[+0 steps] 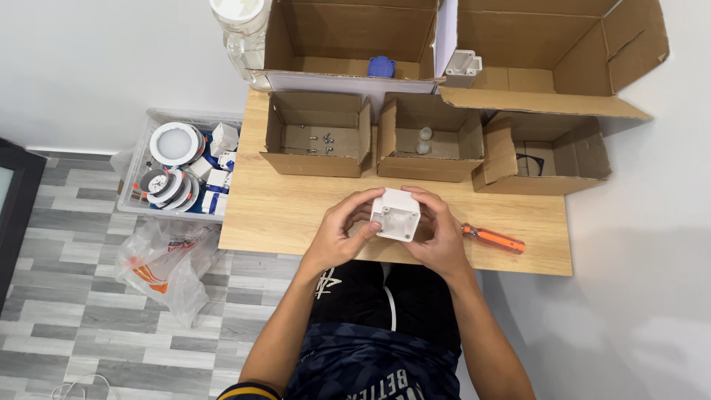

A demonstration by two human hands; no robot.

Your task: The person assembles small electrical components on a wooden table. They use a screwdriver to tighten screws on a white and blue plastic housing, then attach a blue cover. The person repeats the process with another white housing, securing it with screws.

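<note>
Over wooden table (pixel 281 215), white box (pixel 396 213)

light: bright, even, diffuse, no glare | shadows: soft, under open brown cardboard boxes (pixel 318 133) and at right edge of pale wooden bench (pixel 274 215) | focus: sharp centre | distortion: mild wide-angle stretch at edges | blur: none

head camera looks straight down, close above the wooden table (pixel 296 215).
</note>
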